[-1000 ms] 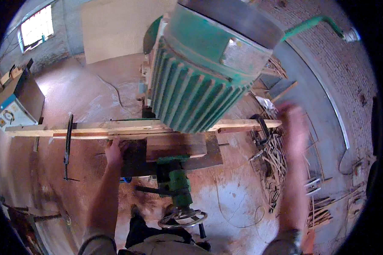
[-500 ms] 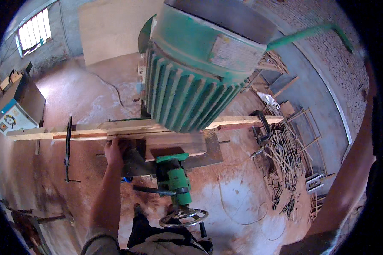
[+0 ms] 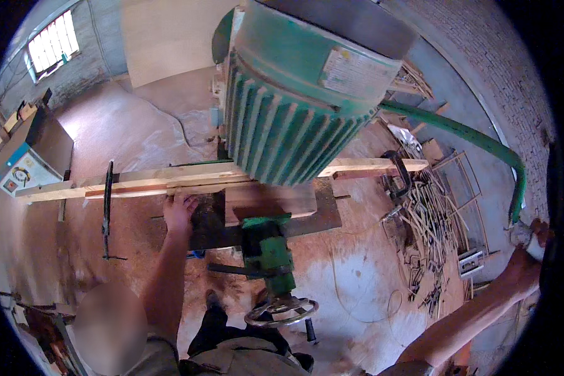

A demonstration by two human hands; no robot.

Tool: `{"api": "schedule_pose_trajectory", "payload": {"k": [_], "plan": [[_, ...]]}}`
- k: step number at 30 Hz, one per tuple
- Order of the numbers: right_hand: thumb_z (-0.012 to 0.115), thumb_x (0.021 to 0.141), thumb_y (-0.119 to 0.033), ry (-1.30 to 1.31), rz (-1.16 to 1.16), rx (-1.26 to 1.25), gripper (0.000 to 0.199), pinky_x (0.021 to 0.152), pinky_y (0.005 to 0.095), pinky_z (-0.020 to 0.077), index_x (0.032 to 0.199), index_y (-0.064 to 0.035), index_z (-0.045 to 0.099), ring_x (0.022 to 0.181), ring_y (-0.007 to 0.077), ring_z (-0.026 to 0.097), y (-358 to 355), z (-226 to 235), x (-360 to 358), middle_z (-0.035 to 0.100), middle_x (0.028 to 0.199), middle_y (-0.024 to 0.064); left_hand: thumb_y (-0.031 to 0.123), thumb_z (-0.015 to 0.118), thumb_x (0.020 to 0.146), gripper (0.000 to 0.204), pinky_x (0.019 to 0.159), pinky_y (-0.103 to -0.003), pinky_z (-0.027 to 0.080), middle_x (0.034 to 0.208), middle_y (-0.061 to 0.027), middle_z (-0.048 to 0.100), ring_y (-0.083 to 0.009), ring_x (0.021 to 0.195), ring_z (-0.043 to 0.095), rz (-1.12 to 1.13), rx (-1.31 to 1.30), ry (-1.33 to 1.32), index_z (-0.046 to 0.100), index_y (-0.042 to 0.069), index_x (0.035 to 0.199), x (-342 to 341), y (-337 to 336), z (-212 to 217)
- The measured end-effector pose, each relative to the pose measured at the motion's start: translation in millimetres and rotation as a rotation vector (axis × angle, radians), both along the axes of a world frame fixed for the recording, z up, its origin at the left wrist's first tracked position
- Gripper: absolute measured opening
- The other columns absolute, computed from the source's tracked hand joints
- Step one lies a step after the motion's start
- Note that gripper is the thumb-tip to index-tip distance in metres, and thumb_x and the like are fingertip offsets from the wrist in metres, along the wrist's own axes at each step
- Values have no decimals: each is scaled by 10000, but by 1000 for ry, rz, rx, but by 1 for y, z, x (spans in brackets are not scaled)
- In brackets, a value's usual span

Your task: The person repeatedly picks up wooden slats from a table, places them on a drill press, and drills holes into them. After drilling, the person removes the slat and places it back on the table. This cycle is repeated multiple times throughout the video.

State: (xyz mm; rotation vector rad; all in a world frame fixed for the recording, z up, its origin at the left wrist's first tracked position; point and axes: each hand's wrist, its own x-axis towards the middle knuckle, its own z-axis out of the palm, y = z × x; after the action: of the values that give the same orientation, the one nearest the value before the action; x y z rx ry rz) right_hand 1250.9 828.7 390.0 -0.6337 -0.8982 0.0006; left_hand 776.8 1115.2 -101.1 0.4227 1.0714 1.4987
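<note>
My left hand (image 3: pixel 179 213) is up at the near edge of the boards (image 3: pixel 138 178), fingers slightly bent with the tips right at the wood; whether they close around it or only press, I can't tell. I'd say it's there to steady them from my side. And out to the right, arm stretched wide, my right hand (image 3: pixel 534 241) is at the low end of the bent green bar (image 3: pixel 467 128)! The dark rim cuts into the view, so whether it's clamped on there I can't tell. A bar that long probably gives good leverage.

The boards run crosswise before me, their middle hidden by the big green motor (image 3: pixel 288 125) looming over them. A black left clamp (image 3: pixel 108 188) straddles one side and a black right clamp (image 3: pixel 400 175) the other, presumably so the lengths stay bunched together.

Just nearer me sits the block (image 3: pixel 269 203), the green post (image 3: pixel 272 254) meeting its near side, likely as a backing. Below that, the handwheel (image 3: pixel 281 312) stands close to my body, perhaps for easy reach. Off right, loose sticks (image 3: pixel 429 244) litter the floor, well apart from the block.
</note>
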Motion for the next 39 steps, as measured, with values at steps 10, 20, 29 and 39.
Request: {"api": "schedule_pose_trajectory", "payload": {"k": [10, 20, 29, 39], "plan": [[624, 872, -354, -185, 270, 4, 342, 835, 461, 411, 860, -35, 499, 733, 207, 382, -25, -65, -16, 433, 780, 67, 271, 626, 916, 468, 714, -388, 569, 1014, -136, 594, -279, 842, 646, 43, -19, -63, 425, 6, 1245, 3, 0, 6], [756, 773, -274, 90, 207, 156, 343, 798, 386, 329, 750, -101, 461, 750, 186, 350, -53, -139, -35, 316, 728, -4, 282, 622, 916, 455, 740, -372, 564, 996, -134, 601, -259, 868, 645, -10, -17, 2, 444, 5, 1231, 1, -1, 7], [720, 823, -337, 173, 141, 91, 338, 1034, 457, 346, 911, -84, 514, 950, 244, 477, -74, -204, -49, 472, 865, 28, 265, 590, 944, 401, 733, -372, 566, 980, -142, 610, -267, 871, 649, 34, -51, -11, 457, 1, 1215, 3, 1, 5], [629, 845, -450, 675, 254, 178, 362, 931, 501, 436, 968, -109, 629, 955, 320, 589, -107, -274, -58, 631, 949, 92, 410, 489, 968, 433, 767, -374, 542, 887, -104, 603, -244, 819, 637, 32, -117, -99, 508, 17, 1147, 3, -4, 24]]}}
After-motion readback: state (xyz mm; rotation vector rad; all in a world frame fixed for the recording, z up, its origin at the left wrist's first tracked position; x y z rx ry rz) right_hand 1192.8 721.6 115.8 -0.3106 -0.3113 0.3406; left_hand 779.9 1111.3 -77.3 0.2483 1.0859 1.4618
